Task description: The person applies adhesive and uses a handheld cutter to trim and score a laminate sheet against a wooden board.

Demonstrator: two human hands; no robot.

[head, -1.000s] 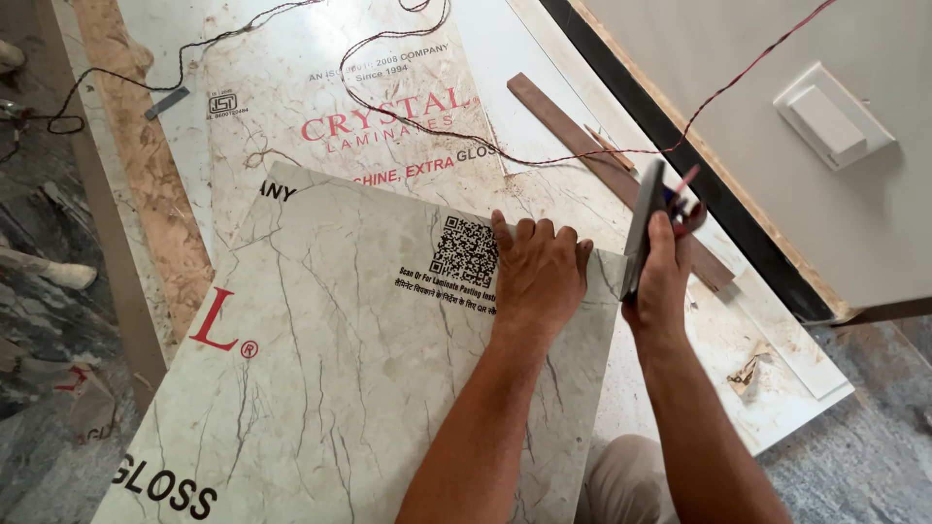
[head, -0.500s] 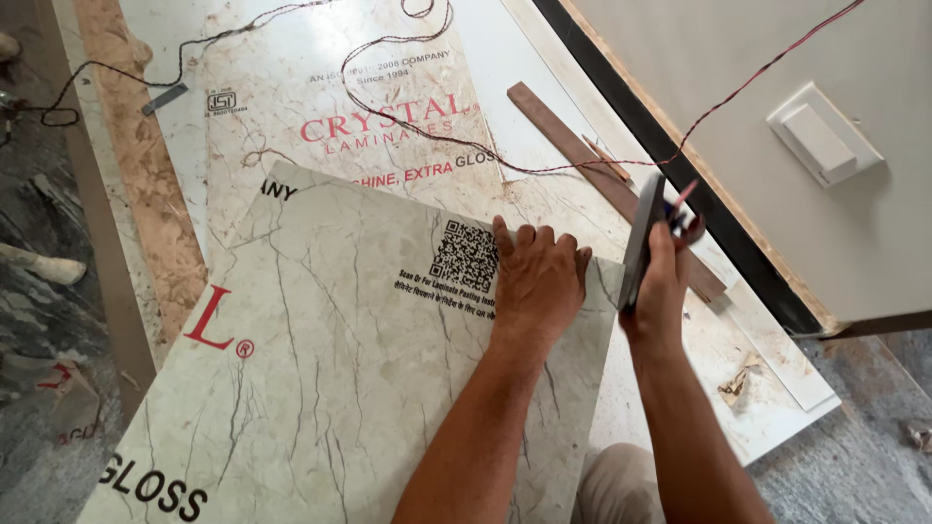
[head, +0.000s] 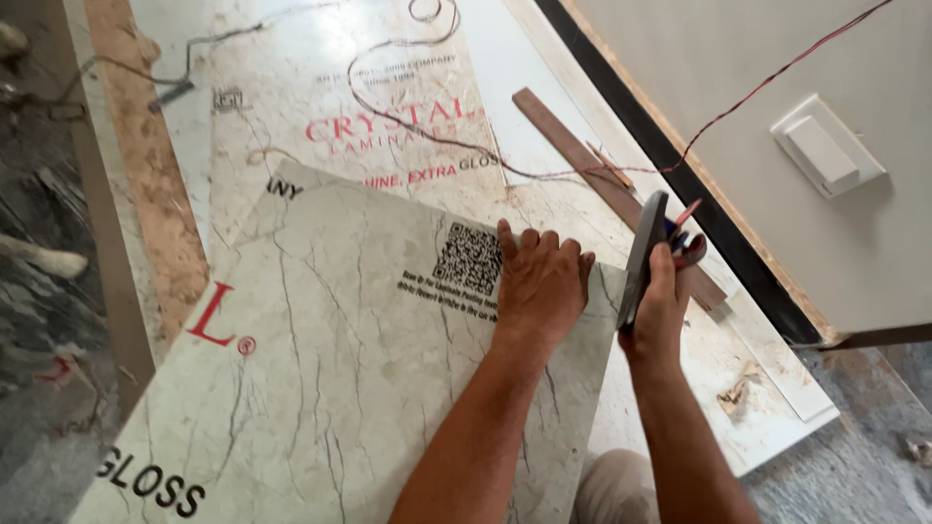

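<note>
My left hand [head: 539, 281] presses flat on a marble-patterned laminate sheet [head: 320, 369], next to a square code mark near the sheet's right edge. My right hand [head: 662, 311] grips a dark flat tool [head: 643, 257] with a red and blue handle part, held upright along that right edge. The sheet lies tilted on top of a larger glossy laminate sheet [head: 320, 107] with red lettering.
A brown wooden strip [head: 582, 160] lies on the lower sheet beyond my right hand. A thin red and black wire [head: 437, 136] curls across it. A wall panel with a white switch box [head: 825, 146] stands at right. A raw board edge [head: 146, 194] runs along the left.
My hands and the tool have barely shifted; the view has drifted slightly, and the upper sheet sits in the same place.
</note>
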